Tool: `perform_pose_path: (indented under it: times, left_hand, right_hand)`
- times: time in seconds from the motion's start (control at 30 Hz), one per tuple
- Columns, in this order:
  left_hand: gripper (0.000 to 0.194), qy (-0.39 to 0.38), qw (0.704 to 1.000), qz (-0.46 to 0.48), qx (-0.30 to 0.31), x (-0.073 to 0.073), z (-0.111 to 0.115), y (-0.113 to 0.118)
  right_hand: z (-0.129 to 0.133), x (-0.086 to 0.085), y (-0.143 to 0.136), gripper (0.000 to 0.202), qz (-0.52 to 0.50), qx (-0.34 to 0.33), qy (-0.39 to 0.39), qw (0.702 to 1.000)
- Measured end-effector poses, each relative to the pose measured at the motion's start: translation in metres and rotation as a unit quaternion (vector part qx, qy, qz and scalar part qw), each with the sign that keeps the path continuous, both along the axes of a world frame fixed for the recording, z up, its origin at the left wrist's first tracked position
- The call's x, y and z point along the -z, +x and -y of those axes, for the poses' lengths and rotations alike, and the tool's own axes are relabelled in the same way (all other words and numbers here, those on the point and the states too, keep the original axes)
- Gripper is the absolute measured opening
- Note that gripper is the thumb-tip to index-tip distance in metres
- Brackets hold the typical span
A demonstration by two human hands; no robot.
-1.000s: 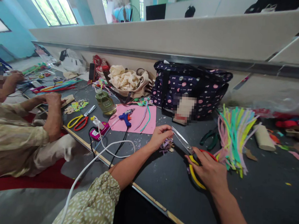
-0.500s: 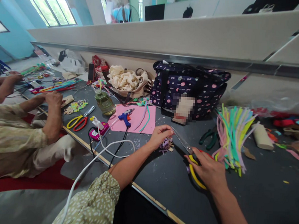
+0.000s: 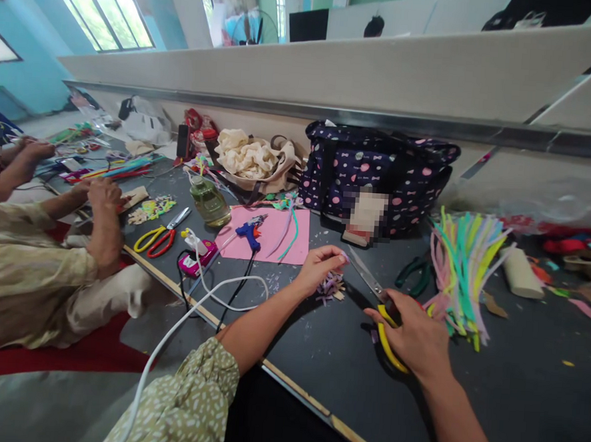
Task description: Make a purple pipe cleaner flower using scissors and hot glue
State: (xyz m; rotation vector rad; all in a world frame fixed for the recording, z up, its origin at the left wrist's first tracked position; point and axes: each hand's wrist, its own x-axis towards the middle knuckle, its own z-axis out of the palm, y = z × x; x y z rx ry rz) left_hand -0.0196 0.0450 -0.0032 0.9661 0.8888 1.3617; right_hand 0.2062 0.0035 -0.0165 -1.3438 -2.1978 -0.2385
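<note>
My right hand is wrapped round the yellow and red handles of a pair of scissors, whose blades point up and left. Near the blade tips, my left hand pinches a tiny purple piece, mostly hidden by the fingertips. Just below those fingers lies a small pile of purple and tan scraps on the dark table. A small purple bit also lies beside the scissor handle.
Colourful fuzzy strips and green pliers lie right. A blue glue gun rests on pink paper. Behind stands a patterned bag. A white cable crosses left, near another person's hands and other scissors.
The scissor tips have drawn slightly away from my left fingertips, and a purple piece now shows there. The view has shifted a little.
</note>
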Motion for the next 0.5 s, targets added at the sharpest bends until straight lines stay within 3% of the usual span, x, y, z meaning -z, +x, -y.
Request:
perform_pose_path:
  times: [0.2,0.5]
  left_hand:
    - [0.030,0.001,1.000,0.010,0.011,0.0002,-0.0001,-0.0006]
    - [0.032,-0.007,1.000,0.005,0.017,0.0025,-0.0008,-0.0008]
  right_hand:
    - [-0.0034,0.0108,0.0037,0.050,0.013,-0.027,0.031,0.999]
    - [-0.0042,0.0102,0.0060,0.047,0.017,-0.038,0.039,0.998]
